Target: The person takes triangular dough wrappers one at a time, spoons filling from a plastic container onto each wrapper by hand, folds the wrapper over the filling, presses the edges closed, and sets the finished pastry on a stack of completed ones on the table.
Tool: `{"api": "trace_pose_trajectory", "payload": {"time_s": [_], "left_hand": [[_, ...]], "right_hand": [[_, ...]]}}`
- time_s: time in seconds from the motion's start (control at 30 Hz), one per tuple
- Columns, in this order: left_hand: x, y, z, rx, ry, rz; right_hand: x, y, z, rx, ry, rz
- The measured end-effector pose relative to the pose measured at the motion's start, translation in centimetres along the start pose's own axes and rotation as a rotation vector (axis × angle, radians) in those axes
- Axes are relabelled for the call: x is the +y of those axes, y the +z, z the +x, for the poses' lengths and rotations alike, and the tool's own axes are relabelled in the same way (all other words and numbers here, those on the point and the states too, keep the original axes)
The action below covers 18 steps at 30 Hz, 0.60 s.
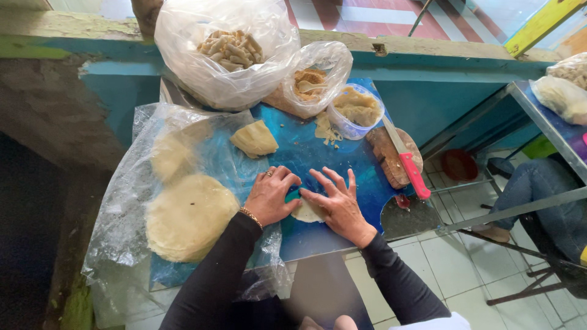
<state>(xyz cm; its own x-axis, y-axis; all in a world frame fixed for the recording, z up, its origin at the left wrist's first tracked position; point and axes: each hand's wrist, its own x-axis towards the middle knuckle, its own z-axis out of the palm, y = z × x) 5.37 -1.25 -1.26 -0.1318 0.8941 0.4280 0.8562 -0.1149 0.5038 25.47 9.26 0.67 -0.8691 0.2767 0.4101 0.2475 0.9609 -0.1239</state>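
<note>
Hands rolling one thin wrapper at lower centre of the blue desk, with a bag of finished rolls behind.

The left hand (269,195) is curled over the wrapper (306,211), fingers bent down on its left edge; the right hand (337,205) lies flat with fingers spread, pressing the same pale sheet against the desk (342,165). This piece looks partly folded, not yet a closed roll. Judging by what lies around, much is done: the clear bag of rolls (229,49) at upper centre holds a good heap. Much is also left: a thick stack of round wrappers (189,217) sits on plastic at lower left, a folded sheet (254,139) waits above the hands, and the filling tub (356,110) is still well filled. A red-handled knife (405,160) rests on a wooden board (386,156) at right.
</note>
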Motion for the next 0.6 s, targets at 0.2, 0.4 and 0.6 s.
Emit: {"api": "trace_pose_trajectory", "payload": {"time_s": [0.2,0.4,0.6], "left_hand": [[0.0,0.2,-0.1,-0.006,0.002,0.001],[-0.1,0.0,0.0,-0.017,-0.008,-0.003],[-0.1,0.0,0.2,-0.001,0.0,-0.002]], "right_hand": [[-0.2,-0.9,-0.1,0.026,-0.176,-0.344],[1.1,-1.7,0.4,0.026,-0.187,-0.309],[0.0,-1.5,0.4,0.009,-0.055,-0.04]]}}
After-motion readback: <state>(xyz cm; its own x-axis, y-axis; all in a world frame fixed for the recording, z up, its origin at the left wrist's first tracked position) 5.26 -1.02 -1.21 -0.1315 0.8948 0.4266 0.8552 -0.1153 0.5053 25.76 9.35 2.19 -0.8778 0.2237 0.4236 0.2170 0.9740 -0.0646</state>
